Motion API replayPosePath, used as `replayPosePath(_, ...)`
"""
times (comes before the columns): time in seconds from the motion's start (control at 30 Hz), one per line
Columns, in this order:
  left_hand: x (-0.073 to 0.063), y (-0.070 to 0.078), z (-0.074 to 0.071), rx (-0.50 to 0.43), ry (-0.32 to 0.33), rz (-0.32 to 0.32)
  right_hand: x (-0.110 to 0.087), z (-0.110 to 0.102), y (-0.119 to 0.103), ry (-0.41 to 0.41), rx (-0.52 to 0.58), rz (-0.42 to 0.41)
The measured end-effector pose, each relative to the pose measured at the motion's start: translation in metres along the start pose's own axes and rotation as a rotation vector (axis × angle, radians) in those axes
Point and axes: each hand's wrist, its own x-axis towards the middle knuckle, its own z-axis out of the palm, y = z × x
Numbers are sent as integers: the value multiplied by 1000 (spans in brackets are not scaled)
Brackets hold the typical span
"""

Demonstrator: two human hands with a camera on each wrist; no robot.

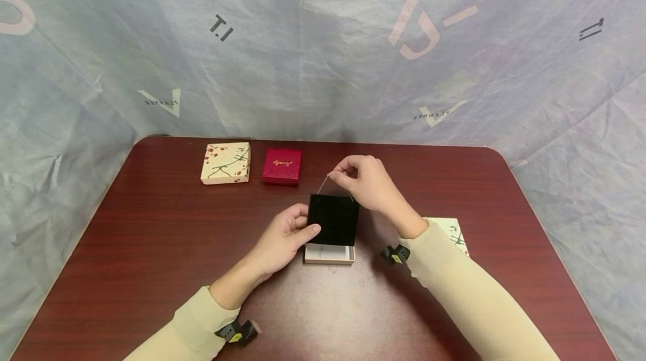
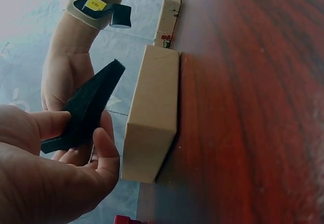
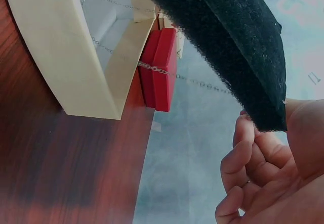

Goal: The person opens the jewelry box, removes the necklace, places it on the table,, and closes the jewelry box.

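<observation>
My left hand (image 1: 281, 240) holds a black velvety foam pad (image 1: 334, 220) at its left edge, thumb on the front face and fingers behind. The pad is tilted above an open cream box base (image 1: 329, 262), which shows a white interior. Above the pad's top edge, my right hand (image 1: 368, 183) pinches a thin necklace (image 1: 323, 184) between thumb and fingertips. In the right wrist view, the silver chain (image 3: 192, 82) hangs from behind the pad and droops across the box's wall into its inside. The left wrist view shows the pad (image 2: 88, 107) edge-on beside the box's outer side.
A cream flower-print box (image 1: 225, 163) and a red jewelry box (image 1: 281, 166) with gold lettering stand at the back left. Another flower-print piece (image 1: 451, 232) lies partly under the right sleeve. Grey printed cloth (image 1: 303, 58) hangs behind the reddish-brown table (image 1: 166, 226).
</observation>
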Motion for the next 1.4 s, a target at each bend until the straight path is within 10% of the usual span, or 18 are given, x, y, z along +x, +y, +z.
replayPosePath(1.4,1,0,2,52,70,2,-15,-24,20,-22,99,110)
